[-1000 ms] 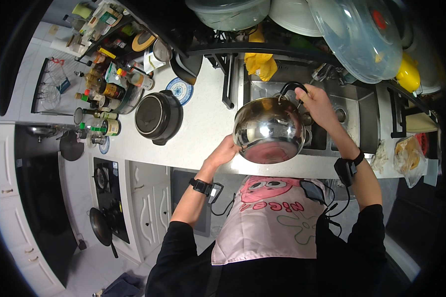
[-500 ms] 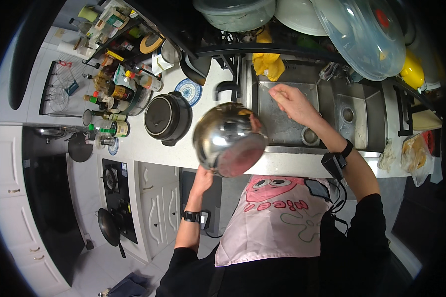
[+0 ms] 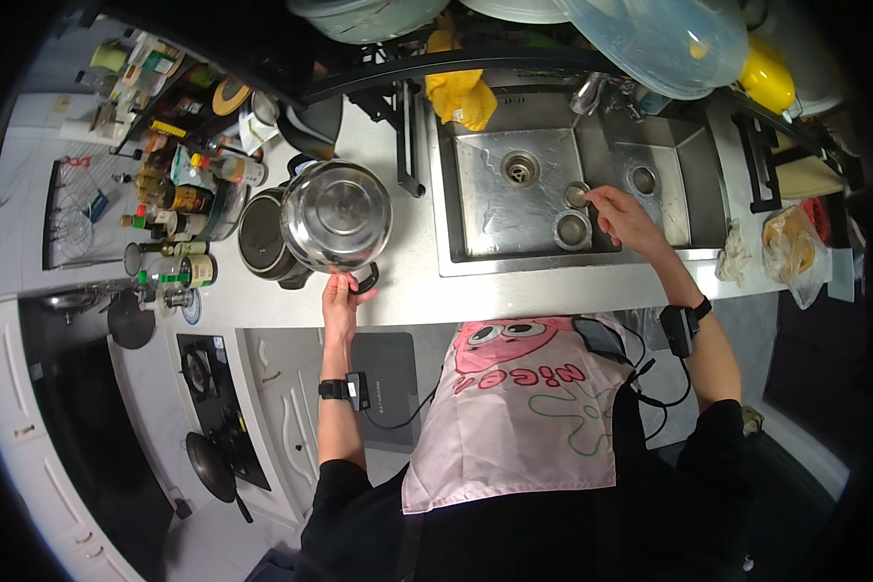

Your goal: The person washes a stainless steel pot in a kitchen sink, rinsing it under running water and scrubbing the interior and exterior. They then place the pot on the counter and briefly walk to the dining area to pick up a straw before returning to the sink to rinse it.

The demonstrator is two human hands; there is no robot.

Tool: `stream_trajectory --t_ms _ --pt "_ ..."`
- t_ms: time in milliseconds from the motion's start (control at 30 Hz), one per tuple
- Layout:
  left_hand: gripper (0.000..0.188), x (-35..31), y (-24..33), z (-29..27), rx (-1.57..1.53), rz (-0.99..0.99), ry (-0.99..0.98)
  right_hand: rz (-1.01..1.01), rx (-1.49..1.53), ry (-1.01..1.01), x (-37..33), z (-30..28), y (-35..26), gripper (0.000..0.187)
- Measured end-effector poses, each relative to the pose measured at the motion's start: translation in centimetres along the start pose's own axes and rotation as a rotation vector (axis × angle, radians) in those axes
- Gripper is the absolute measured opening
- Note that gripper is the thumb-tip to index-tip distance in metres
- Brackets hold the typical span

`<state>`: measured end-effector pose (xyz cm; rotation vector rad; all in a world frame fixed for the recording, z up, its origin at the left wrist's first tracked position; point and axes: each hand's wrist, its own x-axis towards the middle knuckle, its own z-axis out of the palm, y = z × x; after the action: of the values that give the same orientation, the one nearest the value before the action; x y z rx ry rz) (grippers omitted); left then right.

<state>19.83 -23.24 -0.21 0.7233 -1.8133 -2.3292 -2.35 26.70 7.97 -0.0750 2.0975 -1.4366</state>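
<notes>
Steel pot (image 3: 338, 215) stands left of centre in the frame, its round base now turned up toward the viewer. One second ago it was at the middle, over the sink's front edge, in both hands; half a second ago it was tilted over the counter, in one hand.

The pale counter (image 3: 398, 299) runs across the middle of the frame and sits somewhat further left and higher than half a second ago, as the whole view has shifted. The double steel sink (image 3: 479, 260), right of centre, shows more of its left basin now that the pot and the hand have cleared it.

At left, the dark round pot (image 3: 263, 233) is partly overlapped by the steel pot; half a second ago the two were apart. Whether they touch cannot be told. The steel pot also covers the spot where a blue-patterned plate lay.

The left hand (image 3: 340, 303), below the steel pot, has its fingers closed on the near rim, just beside a black loop handle (image 3: 365, 279). The right hand (image 3: 630, 223), on the handle a second ago, has moved across the sink; its fingers are loosely curled.

Smallest are the sink's fittings: a drain (image 3: 520, 169) in the left basin, now uncovered, and two loose round metal pieces (image 3: 572, 231) near the divider. The right fingertips reach the upper piece's edge; I cannot tell whether they pinch it.
</notes>
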Motion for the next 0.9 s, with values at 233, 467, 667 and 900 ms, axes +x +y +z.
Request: stream_trajectory --t_ms 233,467,667,900 --pt "0.029 4.6 0.1 0.7 -0.109 -0.066 -0.016 0.08 0.065 0.074 -1.9 -1.9 4.4 0.035" --pt "0.027 8.3 0.2 1.0 -0.2 -0.102 0.025 0.14 0.105 0.111 -3.1 -3.7 8.5 0.036" --pt "0.025 10.8 0.0 0.8 -0.242 -0.111 0.039 0.164 0.088 0.168 -3.7 -4.7 11.4 0.036" --pt "0.022 12.5 -0.6 0.3 -0.275 -0.139 0.091 0.176 0.013 0.179 -4.2 -6.1 12.6 0.032"
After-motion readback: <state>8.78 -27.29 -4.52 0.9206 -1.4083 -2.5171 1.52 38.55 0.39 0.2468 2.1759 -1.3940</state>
